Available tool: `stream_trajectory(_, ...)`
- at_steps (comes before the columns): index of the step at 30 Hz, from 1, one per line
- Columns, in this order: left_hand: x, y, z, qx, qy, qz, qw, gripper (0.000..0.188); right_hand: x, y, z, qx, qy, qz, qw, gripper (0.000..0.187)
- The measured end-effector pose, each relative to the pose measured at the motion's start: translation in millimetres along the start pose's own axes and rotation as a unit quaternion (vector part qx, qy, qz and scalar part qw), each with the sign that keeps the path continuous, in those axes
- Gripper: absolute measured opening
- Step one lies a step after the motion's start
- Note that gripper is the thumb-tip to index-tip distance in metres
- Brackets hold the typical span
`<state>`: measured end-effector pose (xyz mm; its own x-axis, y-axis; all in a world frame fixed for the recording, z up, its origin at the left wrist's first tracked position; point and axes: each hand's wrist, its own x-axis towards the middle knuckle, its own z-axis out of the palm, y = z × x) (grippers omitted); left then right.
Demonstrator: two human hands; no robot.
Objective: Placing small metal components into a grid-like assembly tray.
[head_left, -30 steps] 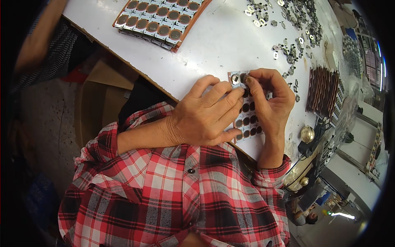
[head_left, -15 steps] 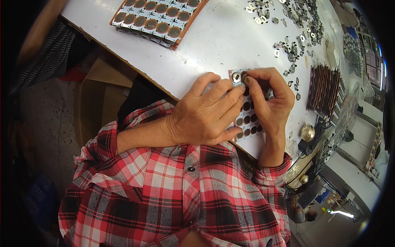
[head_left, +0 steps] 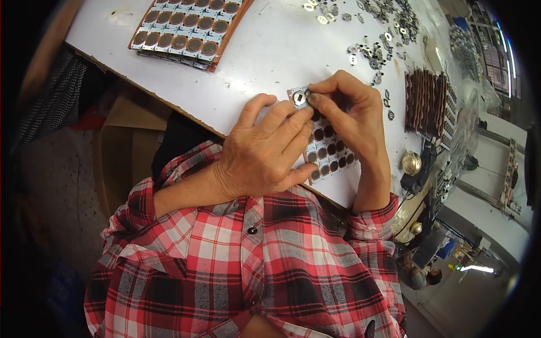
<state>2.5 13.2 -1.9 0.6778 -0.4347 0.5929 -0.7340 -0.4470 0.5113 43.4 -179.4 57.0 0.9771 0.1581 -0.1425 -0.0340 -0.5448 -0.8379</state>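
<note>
A panel of small circuit boards [head_left: 323, 152] with rows of dark round discs lies at the table's near edge, partly under both my hands. My left hand [head_left: 262, 147] rests across its left side, fingers stretched and spread, fingertips on the boards. At the panel's far end, my right hand [head_left: 355, 112] pinches a small round part [head_left: 308, 96] between thumb and forefinger, against the boards. The fingertips mostly cover this part. Just left of it sits a silvery round piece [head_left: 299, 98] with a dark square in its middle.
A stack of similar panels [head_left: 179, 32] lies at the far left of the white table [head_left: 248, 59]. Loose small metal parts [head_left: 375, 53] are scattered at the far right. Upright brown-edged panels [head_left: 425, 104] stand on the right, near a round brass-coloured object [head_left: 411, 163].
The whole scene has shifted left in the picture, the far stack also upward. My left hand stays spread on the panel; my right hand keeps pinching at its far end.
</note>
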Motion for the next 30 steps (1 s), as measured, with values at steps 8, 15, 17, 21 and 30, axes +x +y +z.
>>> stream_trajectory(8, -1, -2, 2, 0.008, 0.000, 0.006, 1.000, 0.054, 25, 33, -30, -0.204, 0.201, -0.146, 0.947, 0.023)
stream_trajectory(15, -1, -3, 4, 0.023, 0.009, 0.009, 1.000, 0.054, 20, 34, -26, -0.215, 0.208, -0.179, 0.937, 0.014)
stream_trajectory(17, -2, -2, 4, 0.024, 0.010, 0.008, 1.000, 0.054, 2, 13, -17, -0.074, 0.164, -0.097, 0.979, 0.013)
stream_trajectory(21, -1, -2, 3, 0.036, 0.002, 0.008, 0.999, 0.057, -9, 12, -9, 0.043, 0.084, -0.020, 0.995, 0.016)
stream_trajectory(30, 3, 1, -2, 0.030, -0.016, -0.002, 0.999, 0.061, -11, 8, 4, -0.028, 0.095, -0.051, 0.994, 0.017)
